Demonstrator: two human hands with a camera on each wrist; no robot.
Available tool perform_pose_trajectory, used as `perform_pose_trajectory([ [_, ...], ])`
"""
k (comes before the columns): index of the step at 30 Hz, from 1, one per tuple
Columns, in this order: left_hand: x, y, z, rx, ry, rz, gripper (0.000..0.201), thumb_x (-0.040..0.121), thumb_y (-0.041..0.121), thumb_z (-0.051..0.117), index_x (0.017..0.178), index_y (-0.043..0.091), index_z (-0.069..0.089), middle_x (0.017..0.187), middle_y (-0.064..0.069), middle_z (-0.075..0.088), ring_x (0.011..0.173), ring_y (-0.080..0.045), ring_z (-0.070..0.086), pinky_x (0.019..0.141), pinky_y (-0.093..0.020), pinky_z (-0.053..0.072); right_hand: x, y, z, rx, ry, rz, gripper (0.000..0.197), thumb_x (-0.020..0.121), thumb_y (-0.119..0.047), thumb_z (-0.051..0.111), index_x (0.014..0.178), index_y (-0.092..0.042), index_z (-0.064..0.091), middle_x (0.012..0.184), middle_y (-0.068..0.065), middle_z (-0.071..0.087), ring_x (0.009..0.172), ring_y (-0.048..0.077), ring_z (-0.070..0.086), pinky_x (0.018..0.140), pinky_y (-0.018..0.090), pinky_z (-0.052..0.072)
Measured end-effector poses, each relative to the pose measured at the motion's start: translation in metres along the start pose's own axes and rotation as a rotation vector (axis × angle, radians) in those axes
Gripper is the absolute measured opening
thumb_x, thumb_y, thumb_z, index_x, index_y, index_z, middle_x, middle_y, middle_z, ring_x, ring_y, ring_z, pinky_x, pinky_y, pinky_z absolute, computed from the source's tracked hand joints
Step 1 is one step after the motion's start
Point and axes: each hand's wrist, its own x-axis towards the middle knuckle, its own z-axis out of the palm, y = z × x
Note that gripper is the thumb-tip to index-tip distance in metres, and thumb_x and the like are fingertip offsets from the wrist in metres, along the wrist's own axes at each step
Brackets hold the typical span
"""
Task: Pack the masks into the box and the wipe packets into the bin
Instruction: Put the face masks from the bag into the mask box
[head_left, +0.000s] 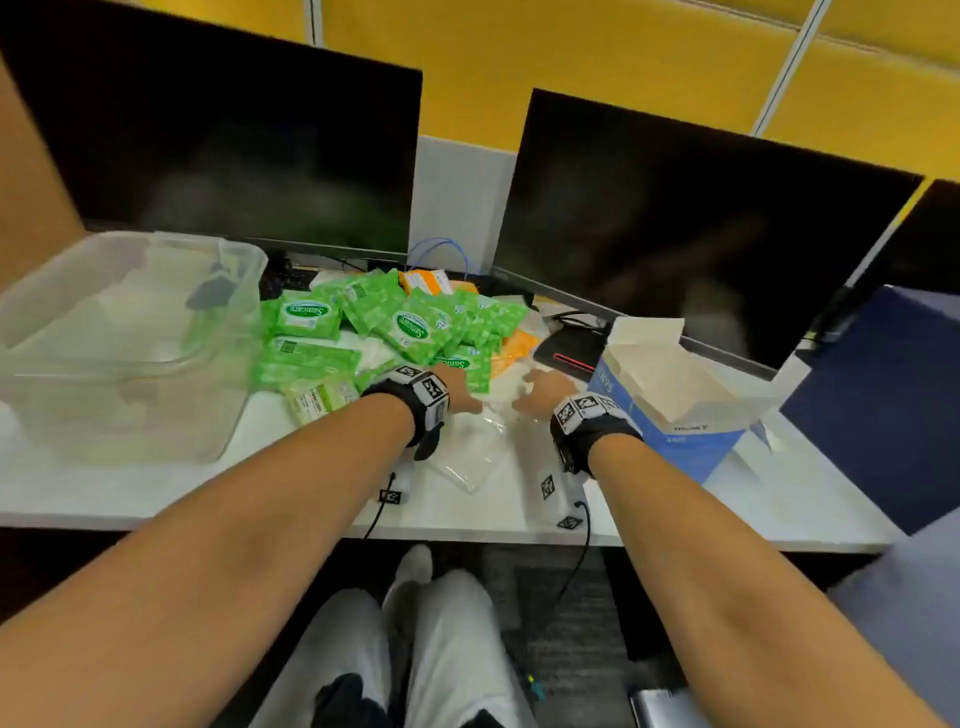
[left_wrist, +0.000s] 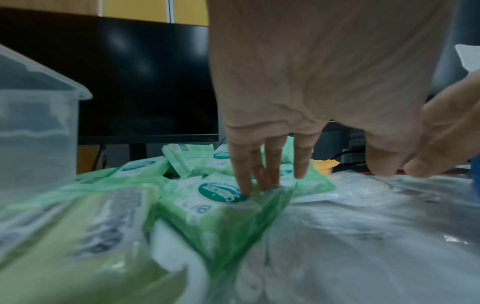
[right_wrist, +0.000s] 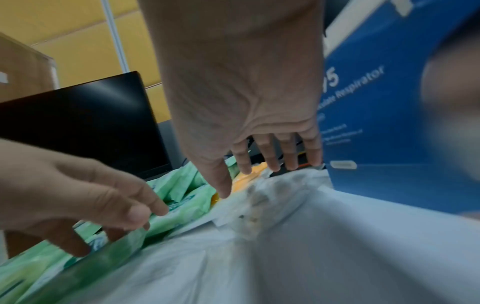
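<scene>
I am looking down at a white worktop (head_left: 130, 493) with both hands out over the pile in the middle. My left hand (head_left: 460, 392) is reaching down onto the green wipe packets (head_left: 415, 325), its fingers (left_wrist: 242, 174) spread and nearly straight, the tips touching the top of 1 packet (left_wrist: 221, 197) without curling round it. My right hand (head_left: 543, 389) is hovering just beside it at 3 o'clock, over the masks (head_left: 467, 462) in their clear wrappers; its fingers (right_wrist: 267, 156) are apart and pointing down, the thumb tip close to or on a wrapper, gripping nothing that I can see. The wrist views are blurring, so I cannot tell whether those fingertips are touching the wrapper.

The packets are lying heaped at 12 o'clock from my hands, with a few orange packs (head_left: 431, 280) among them at the far edge. The clear bin (head_left: 41, 317) is sitting at 9 o'clock, well apart from my left hand. The blue box (head_left: 691, 441) is standing at 3 o'clock, just beside my right wrist, its flaps open. 2 dark monitors (head_left: 218, 145) are standing behind the pile.
</scene>
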Motion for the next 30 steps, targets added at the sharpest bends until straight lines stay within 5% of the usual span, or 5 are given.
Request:
perform_pose_trajectory([
  [4,0.011,-0.007,0.012,0.120,-0.132,-0.040,0.087,0.075,0.064,0.064,0.142,0.015,0.037,0.144,-0.009,0.045,0.135,-0.033,0.035,0.112,-0.045,0.028,0.011,0.014,0.010,0.051,-0.103,0.073,0.071,0.093,-0.042,0.055,0.150,-0.014,0.023,0.155,0.010,0.026,0.141,0.031,0.026,0.115,0.041,0.025],
  [8,0.015,-0.012,0.017,0.124,-0.076,-0.025,0.081,0.069,0.057,0.073,0.134,0.021,0.041,0.132,-0.005,0.050,0.132,-0.032,0.031,0.103,-0.047,0.038,0.018,0.016,0.023,0.032,-0.079,0.103,0.084,0.078,-0.058,0.062,0.145,-0.022,0.026,0.146,0.010,0.039,0.135,0.034,0.033,0.110,0.049,0.027],
  [13,0.023,-0.023,0.026,0.001,-0.017,-0.018,0.073,0.064,0.052,0.079,0.124,0.025,0.046,0.122,-0.002,0.057,0.126,-0.027,0.036,0.099,-0.044,0.042,0.020,0.021,0.032,0.121,-0.083,0.184,0.098,0.070,-0.064,0.066,0.147,-0.028,0.017,0.148,0.015,0.028,0.139,0.042,0.017,0.108,0.054,0.024],
  [20,0.031,-0.036,0.032,-0.176,-0.054,-0.094,0.070,0.059,0.051,0.081,0.116,0.033,0.045,0.124,-0.010,0.051,0.112,-0.029,0.049,0.094,-0.040,0.046,0.016,0.017,0.036,0.173,-0.003,0.244,0.097,0.066,-0.062,0.070,0.143,-0.026,0.023,0.142,0.014,0.030,0.135,0.042,0.022,0.106,0.052,0.029],
  [30,0.028,-0.036,0.032,-0.206,0.074,-0.137,0.065,0.069,0.048,0.079,0.115,0.008,0.056,0.116,-0.009,0.061,0.110,-0.027,0.055,0.092,-0.037,0.048,0.004,0.022,0.035,0.178,-0.002,0.196,0.096,0.071,-0.075,0.056,0.147,-0.032,0.015,0.141,0.022,0.032,0.131,0.044,0.031,0.102,0.050,0.034],
])
